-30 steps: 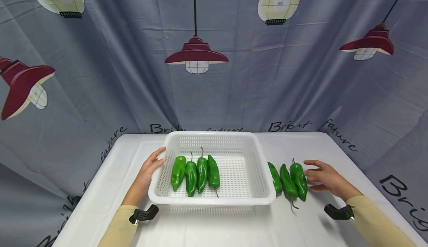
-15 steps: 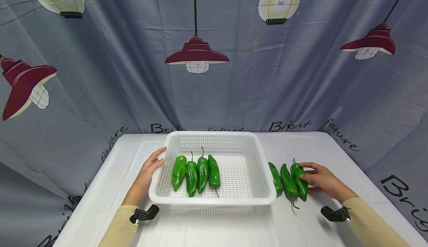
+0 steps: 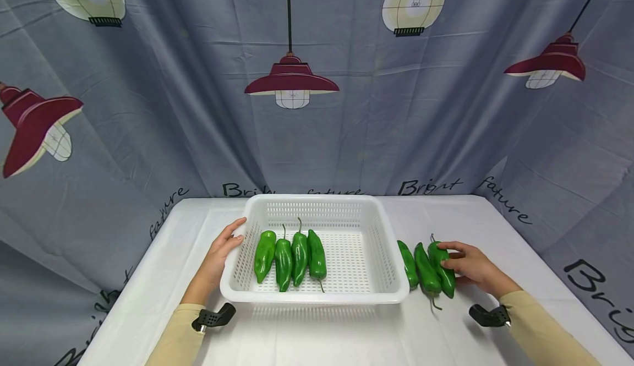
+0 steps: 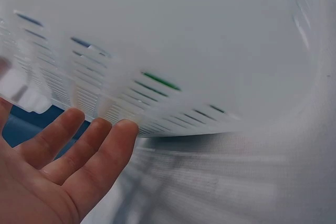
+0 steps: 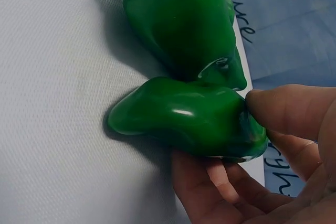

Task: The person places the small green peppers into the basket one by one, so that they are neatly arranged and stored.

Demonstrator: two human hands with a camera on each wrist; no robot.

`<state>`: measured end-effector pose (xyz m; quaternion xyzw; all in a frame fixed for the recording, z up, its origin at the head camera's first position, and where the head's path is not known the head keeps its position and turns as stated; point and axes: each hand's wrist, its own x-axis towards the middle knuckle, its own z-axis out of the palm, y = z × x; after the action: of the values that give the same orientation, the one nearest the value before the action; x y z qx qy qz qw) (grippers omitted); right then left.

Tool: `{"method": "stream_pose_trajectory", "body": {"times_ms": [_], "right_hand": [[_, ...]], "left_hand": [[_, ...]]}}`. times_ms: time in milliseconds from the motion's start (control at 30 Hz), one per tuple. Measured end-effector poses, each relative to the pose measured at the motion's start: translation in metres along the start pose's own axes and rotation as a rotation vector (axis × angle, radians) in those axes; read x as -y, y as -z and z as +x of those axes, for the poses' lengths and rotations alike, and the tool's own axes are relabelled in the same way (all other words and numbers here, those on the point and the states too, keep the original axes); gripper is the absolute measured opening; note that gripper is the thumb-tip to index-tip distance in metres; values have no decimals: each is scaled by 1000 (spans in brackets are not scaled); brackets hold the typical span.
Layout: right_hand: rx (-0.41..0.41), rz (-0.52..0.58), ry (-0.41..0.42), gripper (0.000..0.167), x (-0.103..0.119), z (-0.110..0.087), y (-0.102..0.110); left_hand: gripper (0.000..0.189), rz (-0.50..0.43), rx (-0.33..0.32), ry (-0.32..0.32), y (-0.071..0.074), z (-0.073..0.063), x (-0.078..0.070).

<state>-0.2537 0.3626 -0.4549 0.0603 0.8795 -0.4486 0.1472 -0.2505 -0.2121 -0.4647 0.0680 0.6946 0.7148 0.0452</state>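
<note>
At the right of the head view, my right hand (image 3: 470, 269) pinches a glossy green pepper (image 3: 446, 283), the rightmost of three lying on the table. In the right wrist view, the thumb (image 5: 289, 109) lies on one side of this pepper and the fingers on the other, the pepper still low over the cloth. A second green pepper (image 3: 427, 273) touches its left side. My left hand (image 3: 216, 257) rests its fairly straight fingers against the left wall of a white perforated basket (image 3: 317, 298); the left wrist view shows fingertips (image 4: 127, 129) at the slotted wall.
Inside the basket several green peppers (image 3: 299, 258) lie side by side toward the left. Another pepper (image 3: 408, 266) lies close to the basket's right wall. White cloth covers the table (image 3: 317, 338), and a grey-blue curtain (image 3: 317, 151) with printed lamps hangs behind.
My right hand has moved left onto the rightmost table pepper and now pinches it, nudging its stem end slightly left. The left hand and basket stay put.
</note>
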Motion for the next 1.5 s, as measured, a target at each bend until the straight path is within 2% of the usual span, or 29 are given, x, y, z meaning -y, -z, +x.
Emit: {"method": "stream_pose_trajectory", "body": {"times_ms": [333,900,1200,1500], "right_hand": [[-23,-5,-23,58,1,2,-3],[-54,-33,10,62,-2,3,-3],[-74,-40,15,62,16,-1,13],[-47,-9,77,64,53,-8,25]], "left_hand": [[54,9,-7,1,0,1,0],[53,11,-6,4,-1,0,0],[54,9,-11,12,0,-1,-2],[54,-5,-7,5,0,1,-1]]}}
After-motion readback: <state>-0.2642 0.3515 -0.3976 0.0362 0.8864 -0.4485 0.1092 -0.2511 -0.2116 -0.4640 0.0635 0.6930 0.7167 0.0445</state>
